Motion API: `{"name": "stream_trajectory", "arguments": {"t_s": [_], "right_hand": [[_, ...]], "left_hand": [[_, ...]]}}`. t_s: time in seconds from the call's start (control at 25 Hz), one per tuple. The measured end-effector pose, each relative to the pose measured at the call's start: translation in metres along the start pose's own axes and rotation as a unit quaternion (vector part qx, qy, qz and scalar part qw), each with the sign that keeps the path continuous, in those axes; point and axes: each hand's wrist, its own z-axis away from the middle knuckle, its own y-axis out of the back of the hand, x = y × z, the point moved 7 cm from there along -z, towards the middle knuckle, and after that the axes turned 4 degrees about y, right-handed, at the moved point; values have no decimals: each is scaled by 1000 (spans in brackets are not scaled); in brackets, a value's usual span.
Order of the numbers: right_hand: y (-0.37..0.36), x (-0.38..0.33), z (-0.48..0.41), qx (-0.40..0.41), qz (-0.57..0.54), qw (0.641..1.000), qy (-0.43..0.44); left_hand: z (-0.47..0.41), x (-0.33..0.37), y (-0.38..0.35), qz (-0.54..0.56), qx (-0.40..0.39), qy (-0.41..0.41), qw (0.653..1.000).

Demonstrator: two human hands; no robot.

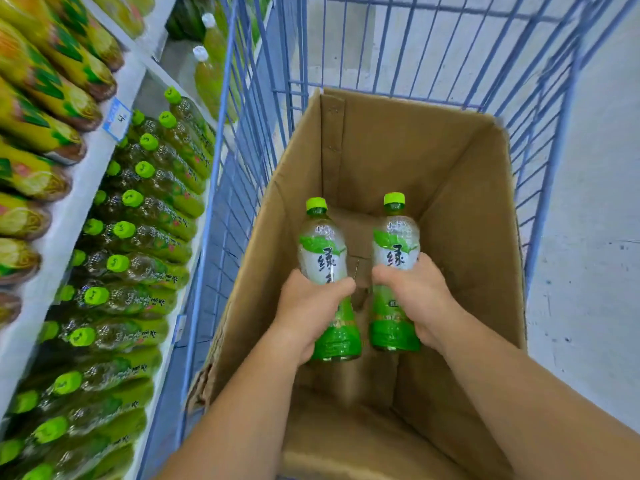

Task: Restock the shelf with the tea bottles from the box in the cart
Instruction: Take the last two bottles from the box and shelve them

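Observation:
I hold two green tea bottles upright over the open cardboard box (pixel 464 216) in the blue wire cart (pixel 540 140). My left hand (pixel 308 306) grips the left bottle (pixel 323 251) around its middle. My right hand (pixel 415 292) grips the right bottle (pixel 396 244) the same way. Both bottles have green caps and green labels. No other bottle shows on the box floor between my arms. The shelf (pixel 69 216) on the left carries rows of the same green-capped tea bottles (pixel 138 237).
Above that shelf row, yellow-green wrapped bottles (pixel 45 109) fill a higher shelf with a blue price tag (pixel 117 118). White-capped bottles (pixel 207 64) stand further along. The cart's wire side stands close to the shelf. Grey floor (pixel 588 271) lies to the right.

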Motion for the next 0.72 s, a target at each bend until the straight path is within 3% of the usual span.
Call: {"name": "stream_trajectory", "arguments": {"t_s": [0.36,0.72], "right_hand": [[47,-93,139,15,83,991,107],[30,-158,261,-13,84,979,187]], "left_hand": [[144,55,35,-9,29,-79,996],[249,85,112,-12,33,-192,981]]}}
